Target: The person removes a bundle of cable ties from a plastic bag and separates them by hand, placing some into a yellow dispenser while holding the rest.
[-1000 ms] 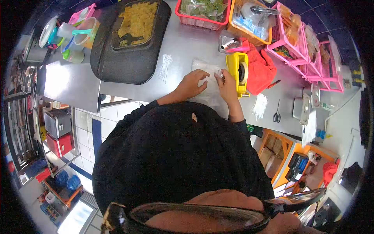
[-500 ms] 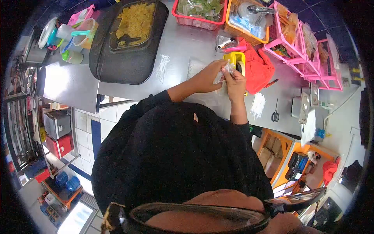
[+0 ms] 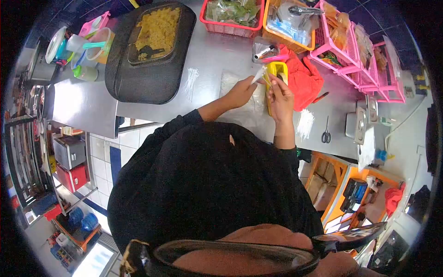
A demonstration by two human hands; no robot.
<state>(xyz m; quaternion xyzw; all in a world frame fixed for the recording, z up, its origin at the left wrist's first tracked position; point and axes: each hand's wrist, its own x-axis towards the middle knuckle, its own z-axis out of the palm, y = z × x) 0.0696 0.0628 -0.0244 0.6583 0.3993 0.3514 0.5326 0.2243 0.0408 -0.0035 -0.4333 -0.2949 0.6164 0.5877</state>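
My left hand (image 3: pixel 241 93) is closed on a small white bundle (image 3: pixel 259 75) that looks like thin sticks in clear plastic. Its upper end points away from me, toward the yellow tape dispenser (image 3: pixel 278 67). My right hand (image 3: pixel 280 96) is in front of the dispenser, thumb and fingers pinched together. What sits between those fingertips is too small to make out. A flat pile of clear plastic bags (image 3: pixel 229 81) lies beyond my left wrist. Loose white sticks (image 3: pixel 191 82) lie to the left, and more white sticks (image 3: pixel 305 123) lie right of my right hand.
A black lidded case (image 3: pixel 177 60) holds a tray of yellow food (image 3: pixel 158 28). Red (image 3: pixel 233 28) and orange (image 3: pixel 287 39) baskets, a red cloth (image 3: pixel 302 81) and pink racks (image 3: pixel 341 51) line the back. Scissors (image 3: pixel 326 134) lie at the right. Containers (image 3: pixel 85 71) stand at the far left.
My hands have drawn apart; before, they were together on the bundle. The left moved left with it, and the right stayed by the dispenser. More of the yellow dispenser shows.
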